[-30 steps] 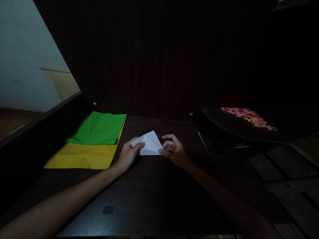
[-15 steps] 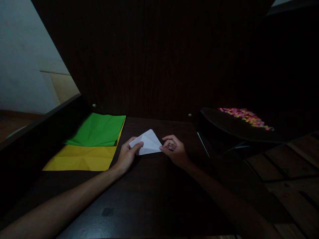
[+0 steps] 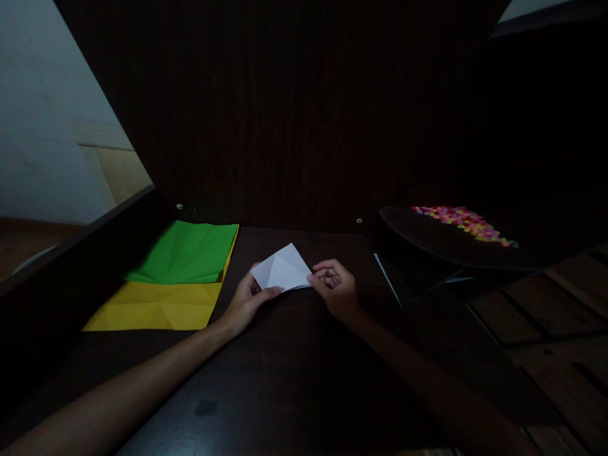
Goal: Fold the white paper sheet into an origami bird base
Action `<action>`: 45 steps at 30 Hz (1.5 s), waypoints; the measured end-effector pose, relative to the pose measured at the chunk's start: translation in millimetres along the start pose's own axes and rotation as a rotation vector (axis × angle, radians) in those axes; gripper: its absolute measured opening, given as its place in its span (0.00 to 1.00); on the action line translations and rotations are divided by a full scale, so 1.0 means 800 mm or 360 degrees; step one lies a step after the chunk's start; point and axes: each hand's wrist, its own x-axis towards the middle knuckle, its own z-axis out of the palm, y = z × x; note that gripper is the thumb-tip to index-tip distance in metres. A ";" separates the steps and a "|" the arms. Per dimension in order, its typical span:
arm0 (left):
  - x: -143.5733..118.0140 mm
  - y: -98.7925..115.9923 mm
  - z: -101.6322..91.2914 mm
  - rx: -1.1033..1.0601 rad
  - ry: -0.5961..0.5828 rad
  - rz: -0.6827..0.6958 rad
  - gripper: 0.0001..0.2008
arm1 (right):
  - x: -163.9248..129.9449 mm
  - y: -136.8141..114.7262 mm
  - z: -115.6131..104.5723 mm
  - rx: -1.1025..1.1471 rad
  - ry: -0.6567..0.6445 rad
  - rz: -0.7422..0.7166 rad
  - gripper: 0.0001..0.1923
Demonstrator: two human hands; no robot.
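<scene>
Shows plain white on the folded paper (image 3: 291, 271), dulling to pale lilac-grey on the left facet (image 3: 265, 270). Turns bright green on the upper paper sheet (image 3: 190, 253) and mustard yellow on the lower paper sheet (image 3: 152, 308). Runs near-black brown across the tabletop (image 3: 285, 354), with one blackish patch (image 3: 206, 407), and dark reddish brown with faint vertical grain up the wooden panel (image 3: 285, 139). Mixes pink, red, purple and yellow in the speckled cluster (image 3: 465, 223). Shows grey-blue on the wall (image 3: 42, 114), dull brown on the wooden slats (image 3: 546, 310).

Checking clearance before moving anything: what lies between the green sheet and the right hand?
In the head view, from the green sheet to the right hand: a sliver of yellow sheet, dark tabletop, then the left hand and the folded white paper.
</scene>
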 end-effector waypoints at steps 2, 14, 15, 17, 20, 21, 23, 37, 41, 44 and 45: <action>-0.001 0.001 0.001 0.0051 -0.0048 0.0031 0.31 | 0.000 -0.001 0.001 0.0032 0.0025 -0.0008 0.11; 0.001 0.005 0.008 0.0131 0.0026 -0.0072 0.32 | 0.003 -0.002 0.000 0.0158 -0.0014 0.0142 0.15; 0.001 0.006 0.008 0.0139 0.0048 -0.0064 0.32 | 0.004 -0.002 0.000 0.0167 -0.0041 0.0166 0.16; 0.002 0.006 0.007 0.0132 0.0077 -0.0047 0.32 | 0.005 -0.001 -0.001 0.0181 -0.0104 0.0217 0.18; 0.002 0.005 0.006 0.0080 0.0048 -0.0065 0.33 | 0.008 0.001 -0.003 0.0223 -0.0198 0.0279 0.21; 0.002 0.004 0.006 0.0058 0.0025 -0.0077 0.33 | 0.009 0.002 -0.003 0.0244 -0.0230 0.0300 0.22; 0.003 0.004 0.005 0.0008 -0.0029 -0.0102 0.35 | 0.010 0.003 -0.003 0.0278 -0.0285 0.0349 0.24; 0.004 0.007 0.004 -0.0062 -0.0137 -0.0113 0.27 | 0.006 0.004 -0.006 0.0159 -0.0323 0.0196 0.18; 0.003 0.007 0.004 -0.0078 -0.0101 -0.0148 0.26 | 0.000 0.005 -0.003 0.0045 -0.0271 0.0089 0.15; 0.003 0.007 0.005 -0.0103 -0.0071 -0.0175 0.25 | -0.003 0.004 -0.001 -0.0046 -0.0235 0.0041 0.14; 0.002 0.008 0.005 -0.0110 -0.0063 -0.0181 0.26 | -0.004 0.003 0.000 -0.0050 -0.0224 0.0038 0.14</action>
